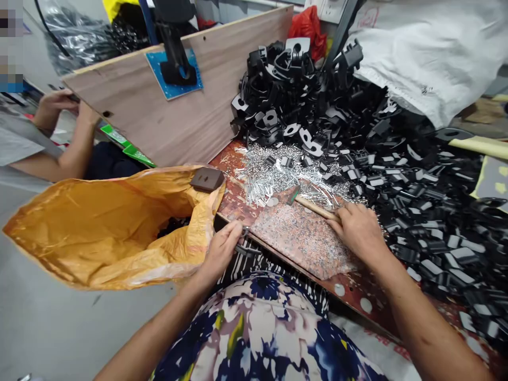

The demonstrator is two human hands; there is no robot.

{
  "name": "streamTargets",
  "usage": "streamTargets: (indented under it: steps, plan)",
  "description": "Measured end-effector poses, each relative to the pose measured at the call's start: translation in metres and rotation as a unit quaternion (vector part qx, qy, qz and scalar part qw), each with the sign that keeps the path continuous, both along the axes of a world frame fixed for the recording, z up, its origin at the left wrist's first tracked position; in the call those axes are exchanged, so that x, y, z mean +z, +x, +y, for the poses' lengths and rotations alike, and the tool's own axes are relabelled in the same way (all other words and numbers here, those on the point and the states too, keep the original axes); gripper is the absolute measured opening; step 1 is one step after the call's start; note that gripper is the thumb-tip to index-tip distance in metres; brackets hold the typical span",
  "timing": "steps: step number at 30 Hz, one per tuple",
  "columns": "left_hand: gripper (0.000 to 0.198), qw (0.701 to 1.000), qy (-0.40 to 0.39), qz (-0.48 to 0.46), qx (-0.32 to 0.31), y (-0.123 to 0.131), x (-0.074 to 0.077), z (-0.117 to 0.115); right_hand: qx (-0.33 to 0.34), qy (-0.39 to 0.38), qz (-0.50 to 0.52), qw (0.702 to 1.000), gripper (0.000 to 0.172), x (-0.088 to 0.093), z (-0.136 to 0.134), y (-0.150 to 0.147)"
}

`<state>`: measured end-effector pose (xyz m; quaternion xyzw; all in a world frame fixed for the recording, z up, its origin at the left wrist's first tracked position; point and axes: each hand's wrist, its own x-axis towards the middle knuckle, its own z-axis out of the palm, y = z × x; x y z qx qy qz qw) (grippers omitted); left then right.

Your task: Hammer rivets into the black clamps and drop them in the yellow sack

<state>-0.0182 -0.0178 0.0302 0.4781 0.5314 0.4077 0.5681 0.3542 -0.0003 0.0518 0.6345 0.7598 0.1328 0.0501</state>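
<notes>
A hammer with a wooden handle (317, 207) is gripped in my right hand (360, 230); its small green and dark head lies over the bench beside a heap of metal pins (270, 172). Near the front bench edge, my left hand (225, 244) pinches a black curved plastic part (248, 251), partly hidden by the fingers. Between the two hands lies a speckled stone slab (304, 238). Just left of my left hand hangs the open mouth of an orange woven sack (99, 227), with some black pieces visible deep inside.
Black plastic clamp parts (286, 95) pile high at the back, and small black pieces (436, 238) spread along the right. A brown block (207, 179) rests on the sack's rim. Upright plywood (178, 111) separates another person's arms (67, 143) at left. A white sack (432, 47) sits at back right.
</notes>
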Motion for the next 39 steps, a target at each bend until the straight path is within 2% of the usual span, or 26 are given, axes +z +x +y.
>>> streamTargets:
  steps: [2, 4, 7, 10, 13, 15, 17, 21, 23, 26, 29, 33, 36, 39]
  plan:
    - [0.042, 1.0, 0.01, 0.019, -0.01, 0.01, -0.008, 0.004, -0.006, -0.047, 0.041, 0.998, 0.025, -0.003, -0.005, -0.003]
    - [0.04, 0.998, 0.034, 0.057, -0.016, 0.016, -0.016, 0.009, -0.049, -0.092, 0.095, 0.99, 0.022, -0.004, -0.011, -0.009]
    - [0.035, 0.99, 0.076, 0.116, -0.02, 0.019, -0.023, 0.013, -0.076, -0.115, 0.184, 0.973, 0.027, 0.001, -0.026, -0.019]
    - [0.04, 0.986, 0.09, 0.139, -0.016, 0.019, -0.028, 0.016, 0.006, -0.084, 0.272, 0.959, 0.042, 0.018, -0.049, -0.032]
    - [0.041, 0.986, 0.09, 0.143, -0.007, 0.019, -0.03, 0.017, 0.097, -0.003, 0.334, 0.938, 0.054, 0.035, -0.072, -0.051]
    - [0.041, 0.985, 0.089, 0.147, -0.003, 0.019, -0.031, 0.017, 0.123, 0.047, 0.357, 0.925, 0.063, 0.038, -0.082, -0.066]
    - [0.041, 0.984, 0.089, 0.151, 0.001, 0.019, -0.033, 0.017, 0.14, 0.063, 0.342, 0.927, 0.067, 0.031, -0.084, -0.08]
    - [0.041, 0.983, 0.093, 0.157, 0.002, 0.018, -0.035, 0.017, 0.152, 0.015, 0.263, 0.953, 0.059, 0.01, -0.078, -0.093]
    - [0.042, 0.983, 0.092, 0.157, -0.002, 0.018, -0.036, 0.017, 0.139, 0.008, 0.282, 0.949, 0.058, 0.009, -0.076, -0.091]
    - [0.043, 0.984, 0.086, 0.156, -0.006, 0.016, -0.036, 0.018, 0.121, 0.012, 0.344, 0.931, 0.062, 0.017, -0.076, -0.084]
    - [0.043, 0.985, 0.081, 0.15, -0.012, 0.015, -0.033, 0.019, 0.11, -0.029, 0.349, 0.93, 0.057, 0.015, -0.076, -0.08]
    - [0.041, 0.987, 0.087, 0.133, -0.019, 0.014, -0.026, 0.017, 0.084, -0.026, 0.223, 0.971, 0.043, -0.009, -0.071, -0.08]
    - [0.042, 0.987, 0.088, 0.136, -0.019, 0.014, -0.029, 0.018, 0.061, -0.005, 0.14, 0.988, 0.053, -0.024, -0.063, -0.076]
    - [0.042, 0.985, 0.084, 0.152, -0.023, 0.017, -0.031, 0.022, 0.049, -0.006, 0.109, 0.993, 0.057, -0.025, -0.051, -0.065]
